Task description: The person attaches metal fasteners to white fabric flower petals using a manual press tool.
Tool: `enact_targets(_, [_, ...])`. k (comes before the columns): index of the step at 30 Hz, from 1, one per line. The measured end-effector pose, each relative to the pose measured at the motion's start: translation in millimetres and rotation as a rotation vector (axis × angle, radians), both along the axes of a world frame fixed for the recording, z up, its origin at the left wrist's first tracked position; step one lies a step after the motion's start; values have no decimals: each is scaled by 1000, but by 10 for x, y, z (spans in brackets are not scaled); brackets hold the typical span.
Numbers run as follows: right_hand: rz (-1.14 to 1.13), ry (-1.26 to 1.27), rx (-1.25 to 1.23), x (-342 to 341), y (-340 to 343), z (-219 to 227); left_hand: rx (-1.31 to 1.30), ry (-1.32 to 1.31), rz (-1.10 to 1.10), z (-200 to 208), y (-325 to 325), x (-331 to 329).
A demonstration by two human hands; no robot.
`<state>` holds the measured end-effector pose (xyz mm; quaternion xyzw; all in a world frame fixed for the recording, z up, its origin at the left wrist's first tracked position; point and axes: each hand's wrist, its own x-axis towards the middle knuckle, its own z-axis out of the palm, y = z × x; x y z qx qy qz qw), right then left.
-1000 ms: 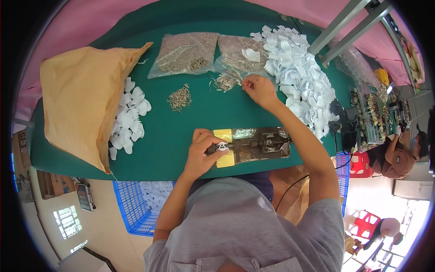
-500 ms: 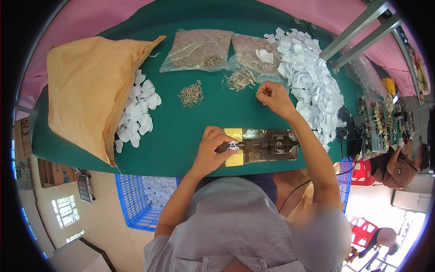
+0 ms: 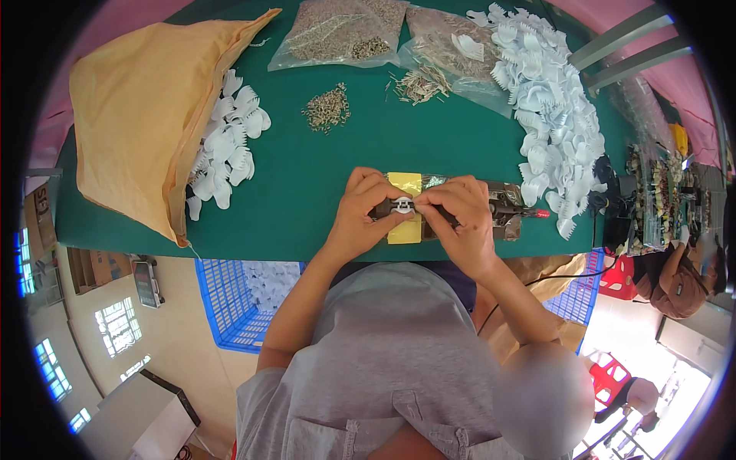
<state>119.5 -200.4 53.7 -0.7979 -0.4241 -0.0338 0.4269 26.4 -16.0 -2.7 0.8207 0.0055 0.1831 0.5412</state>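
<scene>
My left hand (image 3: 360, 213) pinches a small white claw clip (image 3: 402, 205) at the left end of a bench jig (image 3: 506, 201), which is wrapped in brown tape with a yellow band (image 3: 404, 232). From the other side, the thumb and fingertips of my right hand (image 3: 464, 222) are closed together right against the clip. Whatever lies between those fingertips is too small to make out. Beyond the hands are a small heap of short metal bits (image 3: 327, 108) and a heap of thin slender pins (image 3: 422, 84).
Toothed white clip halves lie in a long pile (image 3: 548, 115) at right and a smaller heap (image 3: 230, 146) by a large brown paper sack (image 3: 138, 115). Clear bags of small parts (image 3: 337, 31) stand at the back. A blue basket (image 3: 230, 307) sits below the table edge.
My right hand has come down from near the pin heap to the clip, fingertips meeting it. The left hand still holds the clip. The whole view has shifted, so the table sits higher.
</scene>
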Motion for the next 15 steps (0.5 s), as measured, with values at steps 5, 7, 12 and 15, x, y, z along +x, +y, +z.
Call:
enact_targets(5, [-56,-78,0,-102,32,-48,5,3,17,-14,-6,-25])
enact_targets(7, [-74,-96,4,-115,18,-78,12,-7,10,-11,-10,-17])
enact_targets(12, [-106,14,6,-152,-37,16,-1,-2,4,-5,-12,2])
enact_targets(15, [-279,-58,15,-10,-367,157,-11,16,17,-9,-3,-29])
